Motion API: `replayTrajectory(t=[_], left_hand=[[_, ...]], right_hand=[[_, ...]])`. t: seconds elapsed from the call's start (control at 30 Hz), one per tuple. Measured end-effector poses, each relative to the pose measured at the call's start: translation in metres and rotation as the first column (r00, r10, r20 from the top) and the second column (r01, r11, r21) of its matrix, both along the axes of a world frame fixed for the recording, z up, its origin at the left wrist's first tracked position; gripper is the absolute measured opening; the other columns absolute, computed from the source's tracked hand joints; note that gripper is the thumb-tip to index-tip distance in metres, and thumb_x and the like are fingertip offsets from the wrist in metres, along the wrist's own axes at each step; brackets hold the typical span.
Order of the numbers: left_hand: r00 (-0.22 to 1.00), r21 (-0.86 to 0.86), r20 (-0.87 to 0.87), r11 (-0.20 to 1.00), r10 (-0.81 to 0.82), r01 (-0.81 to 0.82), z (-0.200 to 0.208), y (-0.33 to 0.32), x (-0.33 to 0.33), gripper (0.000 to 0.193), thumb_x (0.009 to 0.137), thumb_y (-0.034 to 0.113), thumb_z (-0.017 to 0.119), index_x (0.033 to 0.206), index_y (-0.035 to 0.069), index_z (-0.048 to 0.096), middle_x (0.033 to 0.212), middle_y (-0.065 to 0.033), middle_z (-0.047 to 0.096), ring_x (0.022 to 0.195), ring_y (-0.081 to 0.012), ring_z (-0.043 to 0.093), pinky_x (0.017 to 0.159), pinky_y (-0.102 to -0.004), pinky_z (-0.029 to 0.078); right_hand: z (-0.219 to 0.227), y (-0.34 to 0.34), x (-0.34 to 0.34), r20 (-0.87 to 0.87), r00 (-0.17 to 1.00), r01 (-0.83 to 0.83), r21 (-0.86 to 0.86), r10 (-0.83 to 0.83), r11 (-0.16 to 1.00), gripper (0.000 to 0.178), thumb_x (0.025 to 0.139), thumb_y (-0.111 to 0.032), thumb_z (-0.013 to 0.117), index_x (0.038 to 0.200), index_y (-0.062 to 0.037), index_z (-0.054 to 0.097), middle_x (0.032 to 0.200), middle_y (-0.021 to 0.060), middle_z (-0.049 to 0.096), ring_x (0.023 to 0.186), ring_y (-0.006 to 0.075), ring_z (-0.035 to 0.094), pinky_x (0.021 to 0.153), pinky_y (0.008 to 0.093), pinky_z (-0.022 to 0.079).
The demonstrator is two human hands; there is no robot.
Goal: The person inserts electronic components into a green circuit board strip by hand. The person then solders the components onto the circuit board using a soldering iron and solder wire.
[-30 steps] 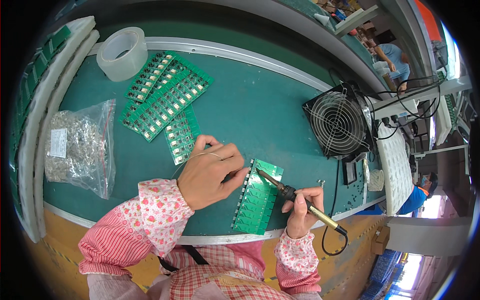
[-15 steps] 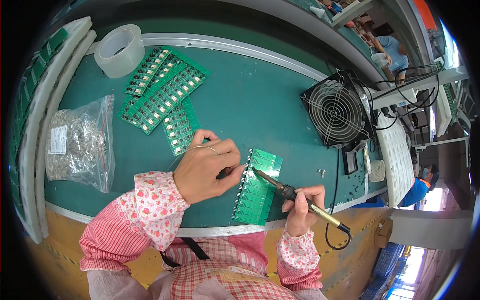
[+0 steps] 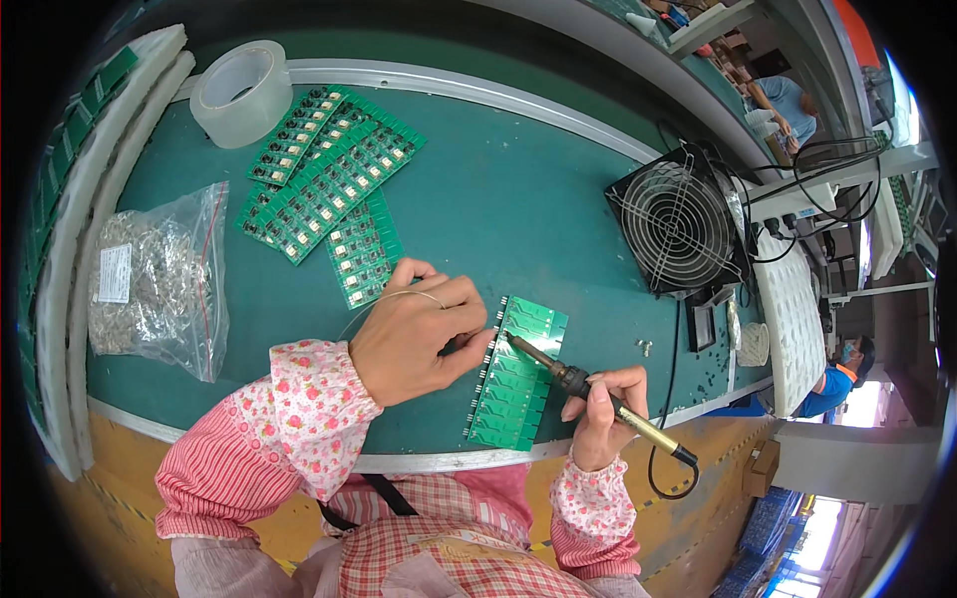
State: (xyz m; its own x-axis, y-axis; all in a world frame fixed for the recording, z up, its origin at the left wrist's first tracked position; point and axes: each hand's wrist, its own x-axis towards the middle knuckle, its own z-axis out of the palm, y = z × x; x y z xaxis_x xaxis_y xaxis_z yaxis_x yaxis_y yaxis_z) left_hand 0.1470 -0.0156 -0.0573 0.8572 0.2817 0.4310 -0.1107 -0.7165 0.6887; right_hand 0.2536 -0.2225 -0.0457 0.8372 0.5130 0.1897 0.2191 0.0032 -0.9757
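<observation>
I'm pinching thin solder wire (image 3: pixel 399 296) in my left hand (image 3: pixel 414 334) and gripping the soldering iron (image 3: pixel 588 389) in my right hand (image 3: pixel 598 414), working the top corner of the green board panel (image 3: pixel 513 384) at lower centre, with most pads apparently left.

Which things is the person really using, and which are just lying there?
In use: soldering iron in right hand; solder wire in left hand; green board strip.

Lying about: tape roll, parts bag, spare boards, fan.
</observation>
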Motion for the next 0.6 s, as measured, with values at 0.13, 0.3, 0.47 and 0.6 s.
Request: replayTrajectory(t=[0.13,0.3,0.47,0.6], left_hand=[[1.0,0.011,-0.022,1.0,-0.017,0.017,-0.0005,0.0001,-0.0003,0.015,0.078,0.015,0.064,0.069,0.01,0.053,0.072,-0.0001,0.05,0.067,-0.0175,0.053,0.082,-0.0359,0.035],[1.0,0.029,-0.015,1.0,-0.007,0.008,0.0011,-0.0005,-0.0008,0.016,0.075,0.011,0.068,0.067,0.009,0.054,0.073,0.0017,0.054,0.065,-0.0155,0.053,0.081,-0.0338,0.035],[1.0,0.009,-0.012,1.0,-0.008,0.008,0.0032,0.0002,-0.0005,0.014,0.075,0.01,0.067,0.068,0.008,0.055,0.075,0.0015,0.056,0.067,-0.0156,0.054,0.081,-0.0336,0.035],[1.0,-0.001,0.004,1.0,0.014,-0.014,-0.0002,0.0,0.001,0.013,0.075,0.01,0.067,0.07,0.008,0.056,0.075,0.0012,0.057,0.067,-0.0156,0.055,0.08,-0.033,0.035]], right_hand=[[0.0001,-0.0011,-0.0003,0.028,0.999,-0.017,-0.021,0.018,1.0,0.02,0.086,-0.014,0.058,0.086,0.0004,0.045,0.07,0.0104,0.058,0.049,0.0105,0.054,0.045,0.0231,0.045],[0.0011,-0.0007,-0.0008,0.023,0.999,-0.022,-0.015,0.022,1.0,0.019,0.086,-0.014,0.058,0.086,0.0004,0.045,0.07,0.0104,0.059,0.049,0.0104,0.054,0.046,0.023,0.045],[0.0013,-0.0009,-0.0013,0.041,0.999,-0.006,-0.028,0.008,1.0,0.02,0.086,-0.014,0.058,0.087,0.0005,0.045,0.07,0.0105,0.058,0.05,0.0106,0.055,0.046,0.023,0.045],[-0.0009,0.0,-0.0019,0.009,0.998,0.057,0.028,-0.057,0.998,0.02,0.086,-0.014,0.058,0.088,0.001,0.045,0.072,0.0108,0.059,0.05,0.0107,0.055,0.046,0.023,0.046]])
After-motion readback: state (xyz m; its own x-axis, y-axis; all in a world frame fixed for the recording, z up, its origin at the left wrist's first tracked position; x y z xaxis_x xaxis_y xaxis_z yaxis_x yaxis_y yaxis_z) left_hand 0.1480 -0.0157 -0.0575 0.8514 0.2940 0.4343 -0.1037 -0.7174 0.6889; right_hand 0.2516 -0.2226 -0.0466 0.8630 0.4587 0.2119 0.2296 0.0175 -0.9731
